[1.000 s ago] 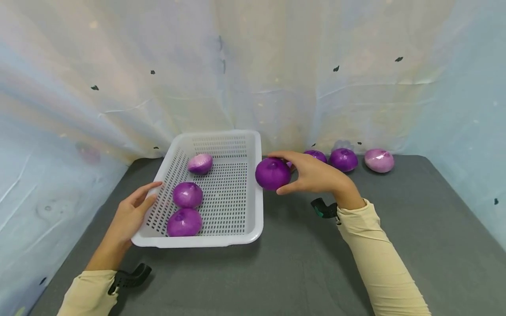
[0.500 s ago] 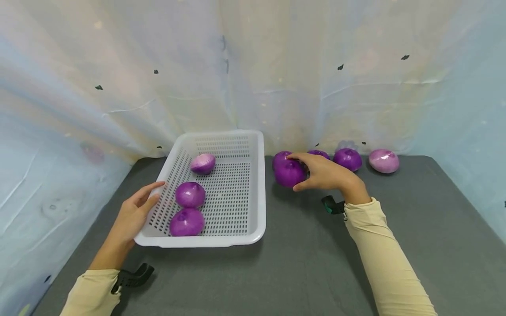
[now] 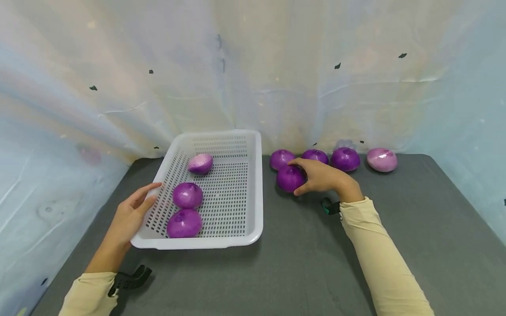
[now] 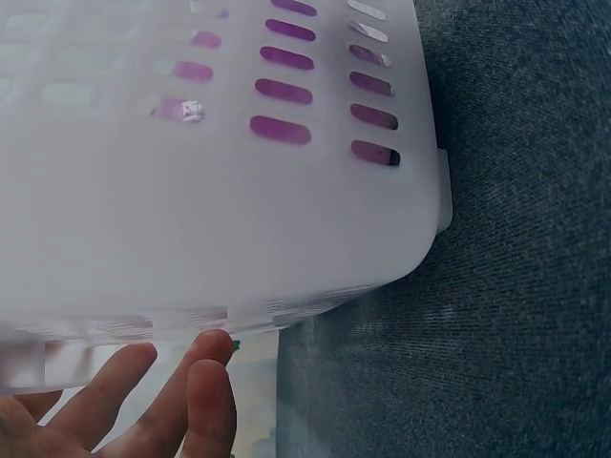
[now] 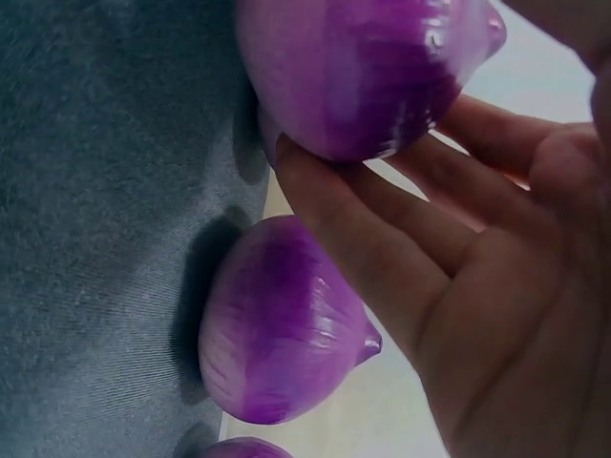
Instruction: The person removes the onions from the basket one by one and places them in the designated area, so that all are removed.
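We see the right hand [image 3: 322, 177] with its thumb and fingers curved round a purple onion [image 3: 290, 179], gripping it from the side, a little right of centre in the frame. We cannot tell whether that onion bears fully on the grey table [image 3: 292, 263]. Just above it in the picture sits a paler purple onion [image 3: 281, 158]. To the right of that one, partly behind the hand, comes another onion [image 3: 315, 156], then a dark onion [image 3: 345, 159], then a shiny pink onion [image 3: 381, 159] at the right end of the row.

Our left hand [image 3: 132, 215], at the lower left, has its fingers extended and relaxed against the left rim of the white basket [image 3: 254, 188]. In the left wrist view we see its fingertips close under that rim. Inside the basket, left of its middle, a pinkish onion [image 3: 200, 164] lies on its side near the back; nearer the front, two purple onions [image 3: 186, 206] sit one below the other.

Cream sleeves [image 3: 381, 254] cover both forearms, and a black band [image 3: 132, 278] shows at the left wrist. A pale patterned curtain [image 3: 253, 66] fills the top of the frame.
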The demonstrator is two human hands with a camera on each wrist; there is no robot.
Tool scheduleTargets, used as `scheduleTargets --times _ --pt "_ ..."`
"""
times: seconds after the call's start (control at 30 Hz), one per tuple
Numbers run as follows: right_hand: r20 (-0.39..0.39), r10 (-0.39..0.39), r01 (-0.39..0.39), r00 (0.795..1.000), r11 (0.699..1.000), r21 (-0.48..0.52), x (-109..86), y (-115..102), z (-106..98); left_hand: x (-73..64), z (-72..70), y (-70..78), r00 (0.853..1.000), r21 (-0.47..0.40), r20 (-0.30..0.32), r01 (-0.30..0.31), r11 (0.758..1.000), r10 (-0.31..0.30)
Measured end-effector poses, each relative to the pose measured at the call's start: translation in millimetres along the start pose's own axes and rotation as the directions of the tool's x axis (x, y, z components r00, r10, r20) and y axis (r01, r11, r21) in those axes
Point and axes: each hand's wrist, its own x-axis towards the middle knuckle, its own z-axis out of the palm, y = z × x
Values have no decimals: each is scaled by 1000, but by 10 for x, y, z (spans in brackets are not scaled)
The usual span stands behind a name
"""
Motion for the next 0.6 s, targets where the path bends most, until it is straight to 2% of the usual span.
scheduleTargets --times 0.17,0.3,0.6 --pt "15 -19 19 1000 1000 15 28 -24 33 -5 -42 11 1000 16 3 -18 1000 18" --pt "47 -29 29 998 1000 10 49 -39 75 -10 -69 20 1000 -4 14 -24 1000 24" --pt "80 -16 16 997 1000 0 40 -61 83 -13 -33 -20 1000 -36 22 -19 999 19"
